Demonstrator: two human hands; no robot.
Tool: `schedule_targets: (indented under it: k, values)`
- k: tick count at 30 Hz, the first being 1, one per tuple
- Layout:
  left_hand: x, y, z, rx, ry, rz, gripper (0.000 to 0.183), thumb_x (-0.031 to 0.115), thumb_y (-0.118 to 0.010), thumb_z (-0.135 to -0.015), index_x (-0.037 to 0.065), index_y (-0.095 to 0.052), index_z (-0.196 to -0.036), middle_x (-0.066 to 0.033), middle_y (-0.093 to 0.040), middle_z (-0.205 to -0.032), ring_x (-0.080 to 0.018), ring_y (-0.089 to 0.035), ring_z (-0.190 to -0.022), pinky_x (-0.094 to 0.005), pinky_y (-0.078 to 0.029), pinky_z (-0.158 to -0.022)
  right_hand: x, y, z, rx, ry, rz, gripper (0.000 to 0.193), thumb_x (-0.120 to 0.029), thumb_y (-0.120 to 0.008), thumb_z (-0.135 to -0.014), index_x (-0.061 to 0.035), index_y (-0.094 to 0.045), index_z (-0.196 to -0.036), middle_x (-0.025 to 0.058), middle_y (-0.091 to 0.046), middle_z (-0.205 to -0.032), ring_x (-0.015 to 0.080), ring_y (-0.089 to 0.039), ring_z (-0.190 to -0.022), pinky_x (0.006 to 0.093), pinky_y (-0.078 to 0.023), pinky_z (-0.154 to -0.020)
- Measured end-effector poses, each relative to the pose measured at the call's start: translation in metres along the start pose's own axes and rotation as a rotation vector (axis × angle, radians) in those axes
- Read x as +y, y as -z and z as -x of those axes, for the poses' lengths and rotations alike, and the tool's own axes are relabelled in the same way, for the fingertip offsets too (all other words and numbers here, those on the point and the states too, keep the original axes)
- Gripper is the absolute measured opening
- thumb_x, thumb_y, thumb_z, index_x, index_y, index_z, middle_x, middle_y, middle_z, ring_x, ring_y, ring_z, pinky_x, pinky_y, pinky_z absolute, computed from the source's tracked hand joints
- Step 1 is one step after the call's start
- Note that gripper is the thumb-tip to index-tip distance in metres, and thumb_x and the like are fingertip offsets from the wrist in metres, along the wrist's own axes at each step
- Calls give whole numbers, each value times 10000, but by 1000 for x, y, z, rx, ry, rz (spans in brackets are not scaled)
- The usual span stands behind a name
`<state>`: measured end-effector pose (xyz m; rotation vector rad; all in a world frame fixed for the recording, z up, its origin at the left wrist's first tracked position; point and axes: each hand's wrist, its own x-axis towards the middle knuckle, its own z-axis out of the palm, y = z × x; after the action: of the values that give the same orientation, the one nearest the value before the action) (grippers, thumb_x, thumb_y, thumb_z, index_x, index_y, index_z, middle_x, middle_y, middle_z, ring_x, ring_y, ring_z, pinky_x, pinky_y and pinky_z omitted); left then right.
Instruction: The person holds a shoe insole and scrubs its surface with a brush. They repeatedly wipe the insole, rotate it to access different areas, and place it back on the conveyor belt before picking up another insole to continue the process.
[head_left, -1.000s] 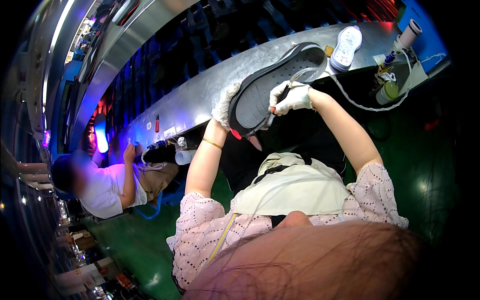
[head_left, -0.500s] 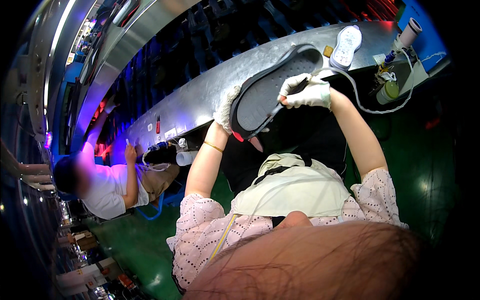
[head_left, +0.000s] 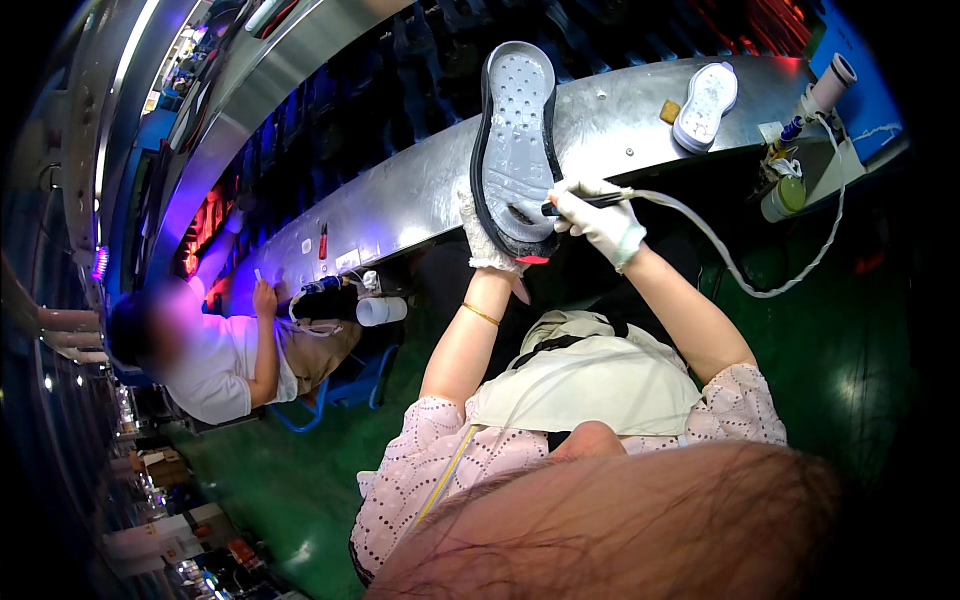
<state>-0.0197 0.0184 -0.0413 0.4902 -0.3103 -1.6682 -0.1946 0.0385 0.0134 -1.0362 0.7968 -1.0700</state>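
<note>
A grey shoe sole with a black sidewall and a red patch at its near end stands nearly lengthwise before me. My left hand, in a fuzzy white glove, grips it around the near left side; most of those fingers are hidden under the sole. In a thin white glove, my right hand closes around a slim black hose-fed brush. The brush's tip is at the right rim of the sole's near part, where the inner surface looks wet and shiny. A white hose runs from the brush to the right.
A metal bench ledge curves along a dark conveyor. On it lie a white sole and a small tan block. A jar with a green lid hangs at the right. A co-worker sits at the left, near a white cup.
The sole has swung from a rightward slant to nearly upright in view, its inner face turned more toward me. My right hand and brush have moved slightly down and right.
</note>
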Motion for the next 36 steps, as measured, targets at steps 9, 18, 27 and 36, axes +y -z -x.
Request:
schedule_targets:
  k: [9, 18, 27, 36]
  values:
    - [-7, -4, 14, 18, 57, 3, 827, 693, -315, -860, 62, -329, -1394, -153, -433, -1339, -323, -438, -1178, -448, -328, -1048, -13, -15, -1, -38, -9, -52, 89, -164, -614, -885, -79, -613, -859, -12, -610, -707, 31, -556, -585, 155, -416, -521]
    - [-21, 6, 19, -377, 343, 798, 671, 546, -383, -907, 56, -316, -1361, -126, -408, -1333, -281, -387, -1236, -436, -309, -1035, -21, -36, -7, -38, 119, 83, 71, -130, -644, -865, -70, -616, -839, -25, -587, -680, 25, -539, -556, 179, -427, -527]
    - [-20, -48, 38, -135, 36, 35, 702, 603, -299, -914, 95, -340, -1397, -117, -412, -1382, -278, -438, -1229, -409, -359, -1037, -21, -27, -40, 176, 525, 147, 23, -69, -604, -883, -58, -589, -869, -27, -589, -752, 26, -509, -601, 178, -422, -558]
    - [-5, -60, 50, -329, 308, 158, 889, 712, -429, -795, 129, -257, -1444, -164, -360, -1425, -424, -422, -1234, -648, -306, -1018, -39, 31, -60, 351, 208, -52, 146, -178, -612, -900, -51, -594, -971, 55, -655, -924, 82, -617, -698, 166, -450, -583]
